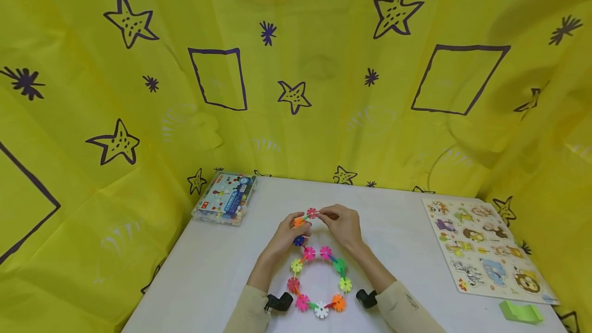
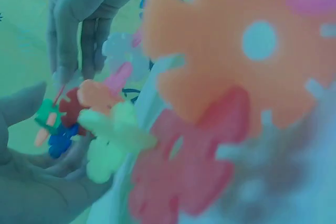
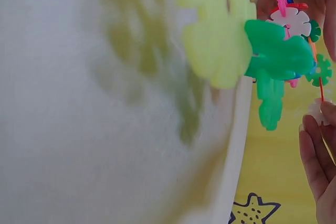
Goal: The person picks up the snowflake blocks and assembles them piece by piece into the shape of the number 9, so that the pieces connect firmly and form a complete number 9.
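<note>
A chain of colorful notched plastic snowflake discs [image 1: 338, 302] forms a loop above the white table, with a short tail running up between the hands. My left hand [image 1: 283, 236] holds that tail, its thumb and fingers about an orange disc [image 1: 299, 222] and its neighbors. A pinkish-red disc [image 1: 312, 213] tops the tail, by the fingertips of my right hand [image 1: 344, 224]. In the right wrist view, the right thumb and fingers pinch a white disc [image 3: 316, 109], joined by a red disc [image 3: 322, 88] to a green disc [image 3: 318, 70]. The fingers partly hide the joins.
A clear plastic box [image 1: 225, 198] with a printed lid stands at the back left. An animal picture board [image 1: 450, 240] lies on the right, with a light green block [image 1: 521, 312] in front. Yellow patterned cloth [image 1: 319, 132] hangs behind the white table [image 1: 384, 215].
</note>
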Available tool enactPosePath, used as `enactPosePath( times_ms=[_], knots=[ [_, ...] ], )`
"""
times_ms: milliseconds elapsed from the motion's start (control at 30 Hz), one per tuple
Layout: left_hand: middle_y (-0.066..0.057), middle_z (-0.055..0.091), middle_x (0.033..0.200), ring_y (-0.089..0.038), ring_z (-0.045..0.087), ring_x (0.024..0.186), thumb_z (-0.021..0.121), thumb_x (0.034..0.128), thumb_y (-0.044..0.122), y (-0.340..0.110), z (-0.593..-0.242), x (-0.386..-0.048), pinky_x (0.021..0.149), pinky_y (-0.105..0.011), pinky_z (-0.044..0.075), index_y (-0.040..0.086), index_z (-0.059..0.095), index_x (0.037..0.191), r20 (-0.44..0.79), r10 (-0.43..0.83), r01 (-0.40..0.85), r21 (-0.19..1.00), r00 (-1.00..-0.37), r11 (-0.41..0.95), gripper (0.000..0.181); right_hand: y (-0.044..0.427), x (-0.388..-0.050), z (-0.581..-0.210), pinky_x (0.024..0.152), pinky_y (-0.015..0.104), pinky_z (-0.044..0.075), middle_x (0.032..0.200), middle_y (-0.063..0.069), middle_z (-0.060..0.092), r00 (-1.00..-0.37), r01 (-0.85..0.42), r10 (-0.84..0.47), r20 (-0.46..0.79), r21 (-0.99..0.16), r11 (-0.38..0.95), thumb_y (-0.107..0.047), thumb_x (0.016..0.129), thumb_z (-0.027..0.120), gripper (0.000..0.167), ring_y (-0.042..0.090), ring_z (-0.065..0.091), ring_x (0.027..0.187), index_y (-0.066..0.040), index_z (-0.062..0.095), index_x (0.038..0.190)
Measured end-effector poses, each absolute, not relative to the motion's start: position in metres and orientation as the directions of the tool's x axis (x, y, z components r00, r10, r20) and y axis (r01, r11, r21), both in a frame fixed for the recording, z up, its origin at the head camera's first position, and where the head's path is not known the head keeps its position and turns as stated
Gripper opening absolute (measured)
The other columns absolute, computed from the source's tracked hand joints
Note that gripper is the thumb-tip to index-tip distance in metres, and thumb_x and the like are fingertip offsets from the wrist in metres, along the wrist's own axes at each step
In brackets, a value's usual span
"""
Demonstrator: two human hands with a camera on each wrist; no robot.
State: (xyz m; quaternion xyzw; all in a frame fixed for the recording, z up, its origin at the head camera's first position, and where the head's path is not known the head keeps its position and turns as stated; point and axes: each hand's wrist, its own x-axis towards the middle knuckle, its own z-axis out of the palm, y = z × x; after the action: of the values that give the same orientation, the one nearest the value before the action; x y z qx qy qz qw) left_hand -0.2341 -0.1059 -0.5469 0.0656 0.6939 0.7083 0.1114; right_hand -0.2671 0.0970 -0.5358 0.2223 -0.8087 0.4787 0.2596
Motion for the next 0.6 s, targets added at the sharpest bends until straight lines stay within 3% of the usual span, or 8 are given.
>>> enactPosePath(
  times_ms=[100, 267, 467, 600],
  knots=[
    [-0.023, 0.063, 0.119, -0.028, 0.068, 0.094, 0.068, 0.1028, 0.025, -0.112, -0.544, -0.225, 0.081, -0.04, 0.059, -0.003, 0.041, 0.149, -0.116, 0.284, -0.109, 0.993, -0.952, 0.041, 0.06, 0.102, -0.267, -0.536, 0.061, 0.023, 0.057, 0.081, -0.001, 0.077, -0.777, -0.589, -0.088, 0.623, -0.67, 0.451, -0.008, 0.081, 0.09, 0.01, 0.011, 0.073, 0.066, -0.011, 0.083, 0.088],
    [-0.019, 0.061, 0.119, -0.025, 0.068, 0.091, 0.079, 0.0948, 0.026, -0.121, -0.538, -0.202, 0.079, -0.043, 0.061, -0.006, 0.043, 0.143, -0.209, 0.294, -0.129, 0.955, -0.933, 0.269, 0.067, 0.109, -0.265, -0.534, 0.062, 0.025, 0.058, 0.082, -0.001, 0.078, -0.802, -0.536, -0.043, 0.596, -0.687, 0.49, -0.012, 0.082, 0.09, 0.009, 0.011, 0.073, 0.067, -0.013, 0.083, 0.088],
    [-0.008, 0.067, 0.089, -0.02, 0.063, 0.073, 0.085, 0.086, 0.019, -0.125, -0.531, -0.172, 0.068, -0.037, 0.053, -0.004, 0.049, 0.121, -0.225, 0.315, -0.036, 0.86, -0.922, 0.509, 0.055, 0.113, -0.261, -0.531, 0.065, 0.029, 0.058, 0.08, -0.002, 0.078, -0.858, -0.433, 0.017, 0.513, -0.741, 0.513, -0.014, 0.085, 0.088, 0.006, 0.013, 0.074, 0.069, -0.013, 0.083, 0.088],
    [-0.004, 0.067, 0.078, -0.02, 0.065, 0.061, 0.08, 0.0872, 0.006, -0.124, -0.531, -0.155, 0.056, -0.031, 0.052, -0.001, 0.051, 0.11, -0.199, 0.344, -0.002, 0.867, -0.918, 0.498, 0.038, 0.117, -0.259, -0.528, 0.067, 0.03, 0.059, 0.079, -0.002, 0.077, -0.889, -0.376, 0.028, 0.456, -0.766, 0.521, -0.015, 0.087, 0.087, 0.006, 0.014, 0.073, 0.071, -0.013, 0.082, 0.088]
  ],
)
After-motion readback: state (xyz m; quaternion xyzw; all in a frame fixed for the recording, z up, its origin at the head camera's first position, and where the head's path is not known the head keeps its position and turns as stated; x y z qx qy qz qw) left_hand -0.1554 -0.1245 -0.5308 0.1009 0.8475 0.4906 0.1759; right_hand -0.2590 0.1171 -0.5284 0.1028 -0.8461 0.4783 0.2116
